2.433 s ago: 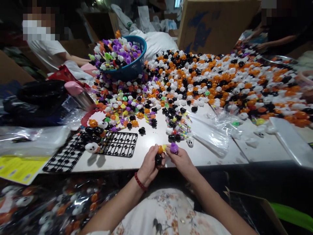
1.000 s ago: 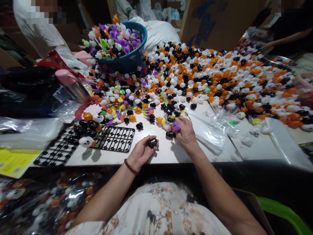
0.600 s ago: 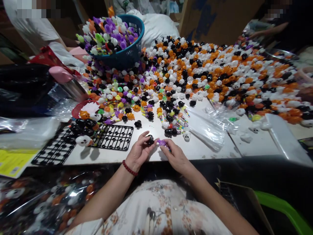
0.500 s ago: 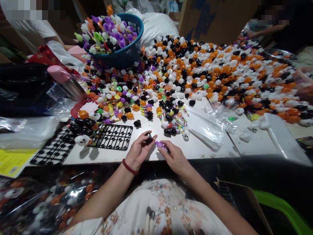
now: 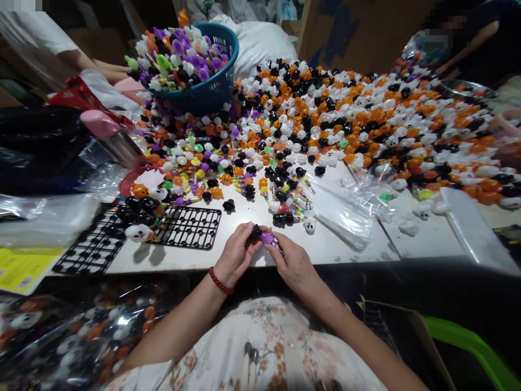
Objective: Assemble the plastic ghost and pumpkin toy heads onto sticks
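Above the table's front edge, my left hand [image 5: 236, 254] is closed on a small black plastic figure head [image 5: 255, 232]. My right hand [image 5: 293, 260] grips a purple ribbed plastic piece [image 5: 269, 239], partly hidden by the fingers. The black head and the purple piece touch end to end between my hands. Left of them, a black plastic grid rack [image 5: 195, 228] carries several figures, among them a white ghost head [image 5: 137, 233]. A loose black figure [image 5: 229, 205] lies just beyond my hands.
A heap of orange, white and black figures [image 5: 358, 114] covers the back of the table. The blue basket [image 5: 220, 76] is piled full. Clear plastic bags [image 5: 345, 217] lie at the right, and a pink-lidded flask [image 5: 118, 138] leans at the left. Two people are partly visible behind.
My hands have come together, bringing the black head against the purple piece, which were apart before. The person at the back left has shifted their arm.
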Available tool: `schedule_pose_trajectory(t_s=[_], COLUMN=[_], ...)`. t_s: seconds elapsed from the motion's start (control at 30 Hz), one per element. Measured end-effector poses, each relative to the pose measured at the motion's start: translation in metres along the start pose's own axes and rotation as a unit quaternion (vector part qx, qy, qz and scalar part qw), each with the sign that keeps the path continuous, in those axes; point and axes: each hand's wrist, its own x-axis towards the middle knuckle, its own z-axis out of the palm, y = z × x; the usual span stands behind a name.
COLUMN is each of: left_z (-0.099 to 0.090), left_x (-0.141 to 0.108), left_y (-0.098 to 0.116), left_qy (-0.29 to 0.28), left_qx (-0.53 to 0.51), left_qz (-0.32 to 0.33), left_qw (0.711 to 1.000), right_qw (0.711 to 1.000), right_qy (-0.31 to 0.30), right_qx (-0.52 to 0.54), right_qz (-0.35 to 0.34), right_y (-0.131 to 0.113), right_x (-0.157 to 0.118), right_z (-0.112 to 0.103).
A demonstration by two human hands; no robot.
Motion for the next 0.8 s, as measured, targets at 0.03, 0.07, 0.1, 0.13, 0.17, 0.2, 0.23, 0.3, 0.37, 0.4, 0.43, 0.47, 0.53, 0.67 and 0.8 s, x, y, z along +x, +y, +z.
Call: schedule_pose_trajectory(t_s=[0.03, 0.07, 0.1, 0.13, 0.17, 0.2, 0.23, 0.3, 0.37, 0.4, 0.43, 0.47, 0.53, 0.67, 0.8], left_z=[0.000, -0.001, -0.001, -0.002, -0.002, -0.003, -0.003, -0.003, -0.003, -0.002, -0.001, -0.001, 0.000, -0.002, -0.003], left_x=[0.000, 0.000, 0.001, 0.001, 0.001, 0.001, 0.001, 0.000, -0.002, -0.002, -0.003, -0.003, -0.003, 0.000, 0.001], left_y=[0.000, 0.000, 0.000, -0.001, -0.001, -0.002, -0.003, -0.004, -0.004, -0.005, -0.005, -0.006, -0.007, -0.011, -0.015], left_qy=[0.005, 0.008, 0.009, 0.008, 0.006, 0.003, -0.001, -0.004, 0.001, 0.006, 0.011, 0.015, 0.017, 0.012, 0.027], left_qx=[0.006, 0.011, 0.016, 0.020, 0.026, 0.033, 0.040, 0.057, 0.071, 0.075, 0.075, 0.074, 0.065, 0.025, -0.016], left_qz=[0.000, 0.000, -0.001, -0.001, 0.000, 0.001, 0.002, 0.004, 0.005, 0.005, 0.003, 0.000, -0.005, -0.018, -0.024], left_qw=[1.000, 1.000, 1.000, 1.000, 1.000, 0.999, 0.999, 0.998, 0.997, 0.997, 0.997, 0.997, 0.998, 0.999, 0.999], right_qw=[1.000, 1.000, 1.000, 1.000, 0.999, 1.000, 1.000, 1.000, 1.000, 1.000, 1.000, 1.000, 0.999, 0.997, 0.994], right_qy=[0.006, 0.009, 0.011, 0.009, 0.005, 0.000, -0.003, -0.005, 0.006, 0.013, 0.019, 0.021, 0.017, 0.006, -0.010], right_qx=[-0.003, -0.008, -0.014, -0.020, -0.024, -0.024, -0.021, -0.009, 0.003, 0.006, 0.007, 0.008, 0.007, 0.021, 0.057], right_qz=[-0.009, -0.015, -0.020, -0.021, -0.021, -0.020, -0.020, -0.022, -0.016, -0.009, 0.001, 0.014, 0.042, 0.075, 0.091], right_y=[0.001, 0.002, 0.002, 0.002, 0.003, 0.002, 0.002, 0.002, 0.002, 0.002, 0.002, 0.002, 0.001, -0.001, -0.002], right_x=[0.000, 0.000, -0.001, -0.001, -0.001, -0.001, -0.001, -0.001, 0.000, 0.000, 0.000, 0.000, -0.002, -0.005, -0.007], right_z=[0.000, -0.001, -0.001, -0.001, -0.001, -0.002, -0.002, -0.002, -0.003, -0.002, -0.002, -0.002, -0.002, 0.000, 0.001])
